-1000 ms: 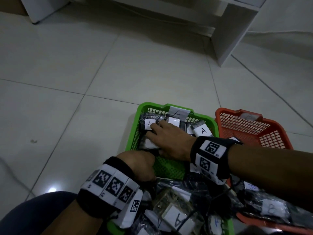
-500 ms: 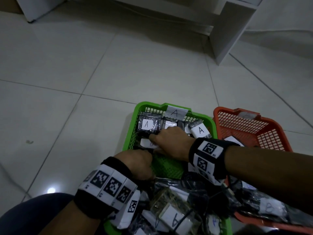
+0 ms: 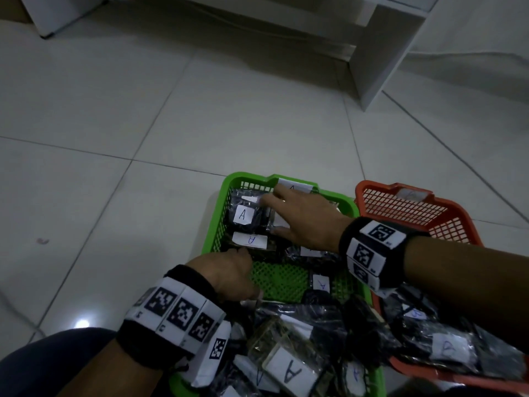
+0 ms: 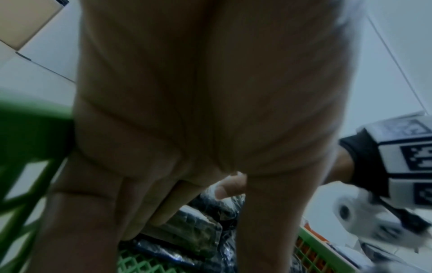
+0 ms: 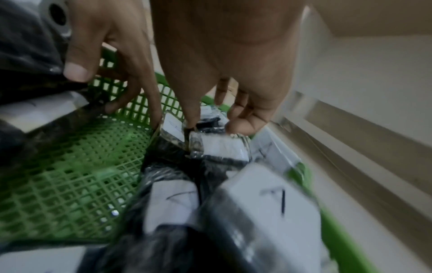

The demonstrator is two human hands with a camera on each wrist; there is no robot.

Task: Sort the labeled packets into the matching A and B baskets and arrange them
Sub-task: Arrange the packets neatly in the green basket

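Observation:
The green basket carries an A label on its far rim and holds dark packets with white A labels. My right hand reaches to the far left corner with straight fingers lying on the packets beside an upright packet marked A. In the right wrist view its fingertips touch the packet tops. My left hand is at the basket's left wall, fingertips down at the near edge of a flat packet. The orange basket stands to the right, its far half bare.
A heap of loose packets covers the near end of both baskets and my lap. White furniture legs stand on the tiled floor beyond. The green basket's mesh bottom shows in the middle.
My right hand slid from the left-middle packets toward the far rim and its fingers straightened. The A packet now stands uncovered in the far left corner. The left hand barely moved.

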